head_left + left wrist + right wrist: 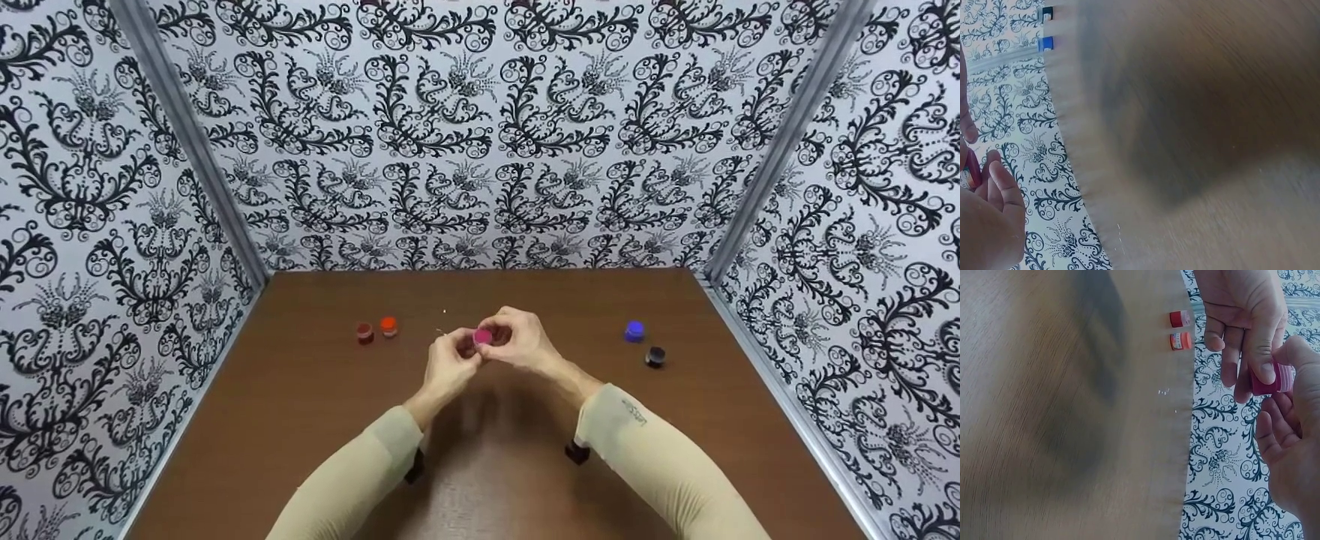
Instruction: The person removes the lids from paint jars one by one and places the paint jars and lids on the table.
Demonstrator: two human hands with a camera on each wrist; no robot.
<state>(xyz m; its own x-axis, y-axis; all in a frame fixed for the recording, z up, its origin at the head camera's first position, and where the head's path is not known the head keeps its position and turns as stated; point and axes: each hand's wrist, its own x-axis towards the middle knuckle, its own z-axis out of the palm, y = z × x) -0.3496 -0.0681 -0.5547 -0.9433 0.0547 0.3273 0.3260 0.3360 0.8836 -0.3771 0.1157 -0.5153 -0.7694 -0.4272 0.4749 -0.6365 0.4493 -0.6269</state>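
In the head view, we see the left hand (448, 366) and right hand (525, 341) both gripping the pink jar (482, 337) above the surface (315, 390); we cannot read the right sleeve's (667, 457) small writing (634, 413). In the left wrist view, we glimpse its label (967, 179). In the right, the orange jar's (1186, 340) label is illegible.

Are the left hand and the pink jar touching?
Touching. The right wrist view shows the left hand with its thumb laid against the pink jar, no gap between.

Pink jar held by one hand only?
No, the right wrist view shows the left hand and the right hand both holding the pink jar.
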